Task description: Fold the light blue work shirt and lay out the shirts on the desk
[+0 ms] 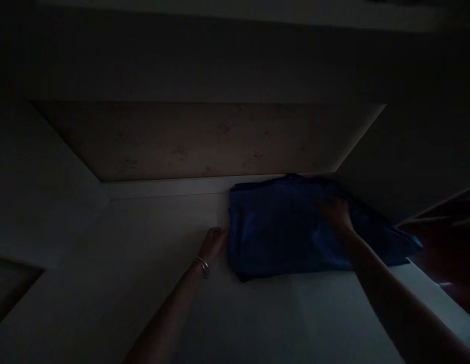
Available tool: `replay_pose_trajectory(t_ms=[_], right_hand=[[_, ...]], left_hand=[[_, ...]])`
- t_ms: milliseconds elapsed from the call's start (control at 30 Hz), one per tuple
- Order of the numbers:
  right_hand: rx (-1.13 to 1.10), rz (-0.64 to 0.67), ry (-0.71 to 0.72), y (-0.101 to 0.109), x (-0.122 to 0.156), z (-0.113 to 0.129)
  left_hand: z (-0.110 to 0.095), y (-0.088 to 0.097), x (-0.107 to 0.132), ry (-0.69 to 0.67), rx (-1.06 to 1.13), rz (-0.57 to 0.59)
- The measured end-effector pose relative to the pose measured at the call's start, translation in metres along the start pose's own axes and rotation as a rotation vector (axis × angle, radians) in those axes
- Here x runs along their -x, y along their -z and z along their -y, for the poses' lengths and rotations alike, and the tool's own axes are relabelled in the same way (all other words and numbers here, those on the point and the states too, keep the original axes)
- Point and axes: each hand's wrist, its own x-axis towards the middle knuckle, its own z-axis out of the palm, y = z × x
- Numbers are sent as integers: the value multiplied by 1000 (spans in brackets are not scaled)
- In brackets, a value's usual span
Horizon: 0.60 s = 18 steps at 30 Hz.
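Cloth [273,227], dark blue and folded into a flat, roughly oblong stack, lies on a pale shelf [155,237]. Behind the cloth is a flowered panel [212,146]; beyond its right end, something dark red [447,253] shows too dimly to make out. The right hand [335,212] is over the right half of the cloth, its fingers bent downward onto or just above the fabric; whether they pinch a fold or merely rest there, I cannot tell. The left hand [213,241], a bracelet [202,268] at its wrist, is just beside the left edge of the cloth. Its fingers look loosely curled and close together, but the gloom hides whether the tips touch or pinch that edge.

The step in hand appears to be straightening the cloth where it lies. The left edge looks fairly even, while the right end tapers out untidily, so the next move seems to call for a light touch: the left hand steadying its edge, the right drawing the loose end level without opening the folds.
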Motion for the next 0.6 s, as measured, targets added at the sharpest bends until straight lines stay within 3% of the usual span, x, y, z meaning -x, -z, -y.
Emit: replay_pose_trajectory(t_ms=[67,133,200,300,400,467,500,567,600], right_hand=[[124,-2,-121,17,-39,-33],[150,74,-177,23,-54,-60],[141,129,-173,21,-52,-77],[86,111,-115,20,-38,-86],[-154,117,26,37,-14,-101],[-409,315,90,59,10,-131],[-519,457,85,70,25,-152],[-445,715,-42,90,54,-202],[-391,613,-77,97,67,-225]], left_hand=[[-9,-10,-10,-30,-52,7],[-18,-19,-14,-63,-112,24],[-27,-26,-13,-97,-161,37],[-41,-28,-4,-159,-183,27],[-50,-17,22,-269,-103,49],[-48,-1,51,-362,65,257],[-44,8,68,-379,135,455],[-32,26,102,-330,135,910],[-25,34,117,-283,42,1099]])
